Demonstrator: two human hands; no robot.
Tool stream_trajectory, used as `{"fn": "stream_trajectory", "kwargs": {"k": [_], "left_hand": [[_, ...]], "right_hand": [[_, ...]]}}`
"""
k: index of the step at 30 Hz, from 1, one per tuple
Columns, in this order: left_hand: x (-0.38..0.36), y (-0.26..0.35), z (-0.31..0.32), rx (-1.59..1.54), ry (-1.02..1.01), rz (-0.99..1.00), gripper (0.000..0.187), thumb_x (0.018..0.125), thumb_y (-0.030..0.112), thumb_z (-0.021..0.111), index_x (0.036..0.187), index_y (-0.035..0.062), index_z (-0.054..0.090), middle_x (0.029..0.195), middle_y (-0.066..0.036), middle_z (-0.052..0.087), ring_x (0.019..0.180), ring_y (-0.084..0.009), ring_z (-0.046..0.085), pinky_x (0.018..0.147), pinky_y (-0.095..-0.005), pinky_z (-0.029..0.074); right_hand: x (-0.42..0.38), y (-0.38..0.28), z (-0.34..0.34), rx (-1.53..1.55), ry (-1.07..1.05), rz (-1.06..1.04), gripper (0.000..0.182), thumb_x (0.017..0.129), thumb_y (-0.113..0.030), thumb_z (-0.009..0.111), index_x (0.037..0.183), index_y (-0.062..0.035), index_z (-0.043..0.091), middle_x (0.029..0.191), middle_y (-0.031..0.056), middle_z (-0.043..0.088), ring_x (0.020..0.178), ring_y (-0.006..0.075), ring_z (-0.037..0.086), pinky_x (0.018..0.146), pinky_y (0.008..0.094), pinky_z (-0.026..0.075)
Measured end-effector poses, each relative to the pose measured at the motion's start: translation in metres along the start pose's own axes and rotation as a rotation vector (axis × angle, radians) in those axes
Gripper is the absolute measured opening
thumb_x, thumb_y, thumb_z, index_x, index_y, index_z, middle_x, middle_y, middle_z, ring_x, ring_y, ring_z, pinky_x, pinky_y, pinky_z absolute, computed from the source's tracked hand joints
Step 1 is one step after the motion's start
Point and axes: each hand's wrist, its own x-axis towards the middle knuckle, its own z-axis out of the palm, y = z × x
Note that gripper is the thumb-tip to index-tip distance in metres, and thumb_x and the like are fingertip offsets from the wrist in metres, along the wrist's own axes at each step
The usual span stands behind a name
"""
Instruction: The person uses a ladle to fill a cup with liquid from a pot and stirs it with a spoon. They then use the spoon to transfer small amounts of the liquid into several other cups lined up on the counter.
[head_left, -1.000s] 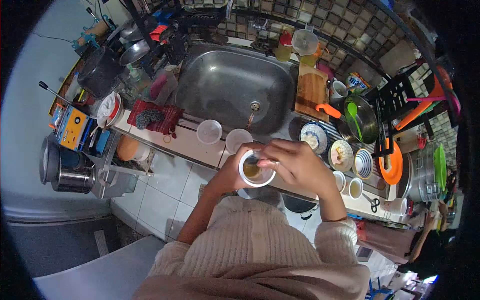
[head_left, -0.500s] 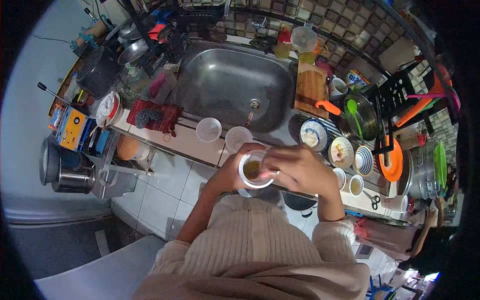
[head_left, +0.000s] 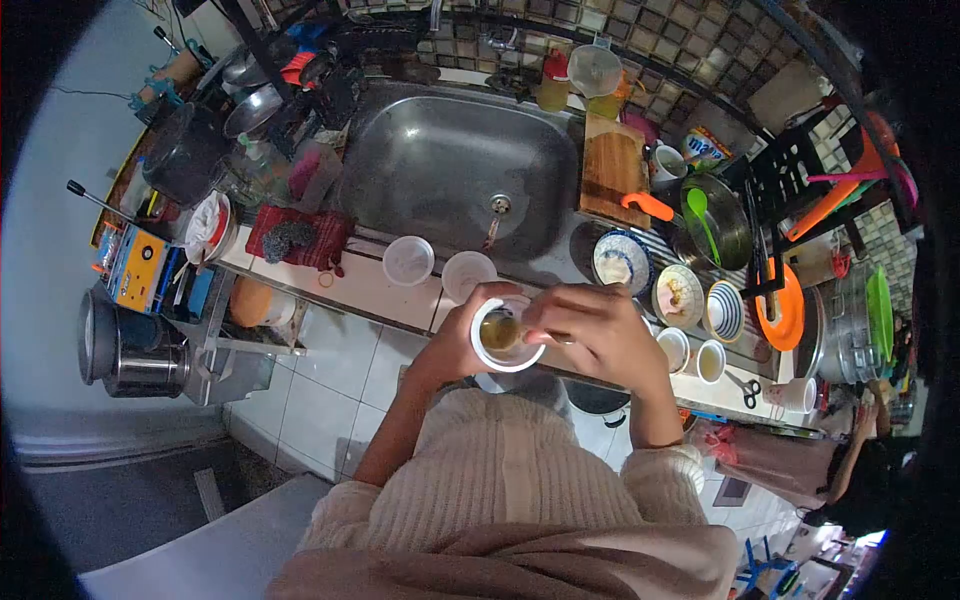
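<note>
My left hand point(head_left: 452, 347) is wrapped round a white plastic cup point(head_left: 510, 366), mouth up, in front of my body. Brownish-green liquid point(head_left: 499, 330) lies inside it. Over the cup's right rim is my right hand point(head_left: 612, 338), its fingers pinched together. Whatever they grip, if anything, is too small or hidden to make out. Just beyond my left hand, two similar cups, a left cup point(head_left: 408, 261) and a right cup point(head_left: 468, 275), stand on the counter edge. Right of my right hand are two more cups, a near one point(head_left: 674, 350) and one with yellowish liquid point(head_left: 710, 362).
A steel sink point(head_left: 440, 160) lies ahead. To its right are a wooden board point(head_left: 614, 175), several bowls including a striped bowl point(head_left: 725, 311), a pan with a green spoon point(head_left: 704, 222), an orange plate point(head_left: 783, 325) and scissors point(head_left: 751, 392). A red cloth point(head_left: 325, 238) lies left.
My right hand's fingers, blurred before, show more clearly at the rim. The cup is slightly lower left in view, and more of its liquid shows. The whole view has shifted slightly.
</note>
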Motion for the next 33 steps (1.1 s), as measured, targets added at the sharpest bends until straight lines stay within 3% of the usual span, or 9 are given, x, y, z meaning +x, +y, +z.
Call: {"fn": "stream_trajectory", "kwargs": {"k": [2,7,12,17,21,24,26,33], "left_hand": [[0.002,0.007,-0.004,-0.054,0.007,-0.135,0.078,0.053,0.013,0.081,0.117,0.0089,0.038,0.115,-0.01,0.049,0.106,-0.0242,0.05,0.087,-0.0334,0.042],[0.0,0.006,-0.005,0.04,0.052,-0.081,0.078,0.052,0.013,0.081,0.117,0.0088,0.039,0.113,-0.01,0.052,0.106,-0.0236,0.051,0.086,-0.033,0.043],[0.0,0.007,-0.007,0.075,0.047,-0.053,0.077,0.052,0.012,0.081,0.117,0.0083,0.039,0.113,-0.011,0.052,0.106,-0.0244,0.051,0.086,-0.0334,0.043],[0.001,0.009,-0.002,0.042,0.015,0.0,0.076,0.053,0.01,0.081,0.117,0.0069,0.039,0.114,-0.011,0.05,0.106,-0.0245,0.051,0.087,-0.034,0.043],[-0.001,0.002,0.0,0.052,0.028,-0.013,0.076,0.053,0.01,0.081,0.117,0.0063,0.039,0.114,-0.011,0.05,0.106,-0.0243,0.051,0.086,-0.0339,0.044],[0.0,-0.002,0.001,0.012,0.063,0.007,0.076,0.054,0.011,0.081,0.117,0.0064,0.039,0.115,-0.011,0.05,0.106,-0.0243,0.051,0.086,-0.0333,0.044],[-0.002,-0.005,0.007,-0.001,0.14,0.031,0.075,0.055,0.012,0.08,0.117,0.0056,0.039,0.114,-0.012,0.05,0.104,-0.0243,0.053,0.085,-0.033,0.045],[0.002,-0.009,0.019,0.08,0.079,-0.001,0.074,0.056,0.014,0.081,0.116,0.0043,0.038,0.114,-0.012,0.05,0.1,-0.0246,0.055,0.083,-0.0334,0.045]], "right_hand": [[-0.003,-0.001,-0.001,-0.023,0.024,0.033,0.012,0.064,-0.009,0.064,0.075,-0.0058,0.061,0.078,0.006,0.06,0.068,0.0236,0.06,0.058,0.0317,0.048],[-0.013,-0.011,-0.006,-0.004,-0.021,-0.095,0.015,0.061,-0.011,0.066,0.076,-0.0098,0.064,0.086,0.0044,0.063,0.07,0.021,0.063,0.055,0.0306,0.049],[-0.018,-0.017,-0.016,0.032,-0.086,-0.056,0.013,0.065,-0.013,0.066,0.078,-0.0097,0.064,0.084,0.0038,0.064,0.07,0.021,0.063,0.055,0.0301,0.049],[-0.015,-0.015,-0.01,-0.078,0.054,-0.022,0.017,0.062,-0.009,0.064,0.079,-0.0127,0.061,0.084,0.0009,0.063,0.069,0.0179,0.062,0.054,0.0293,0.05],[-0.016,-0.017,-0.006,-0.068,0.037,-0.042,0.017,0.062,-0.009,0.065,0.079,-0.0121,0.062,0.084,0.002,0.063,0.069,0.0185,0.063,0.054,0.0296,0.05],[-0.016,-0.02,-0.007,-0.022,0.033,-0.007,0.011,0.071,-0.014,0.066,0.078,-0.0064,0.063,0.077,0.0063,0.064,0.063,0.0219,0.062,0.055,0.0298,0.049],[-0.019,-0.02,-0.01,-0.068,0.023,0.026,0.011,0.071,-0.015,0.066,0.078,-0.0064,0.063,0.076,0.0063,0.064,0.063,0.0214,0.062,0.055,0.0295,0.049],[-0.012,-0.018,-0.01,-0.209,0.085,0.016,0.013,0.069,-0.016,0.066,0.077,-0.007,0.062,0.073,0.0053,0.063,0.061,0.0202,0.061,0.053,0.0289,0.048]]}}
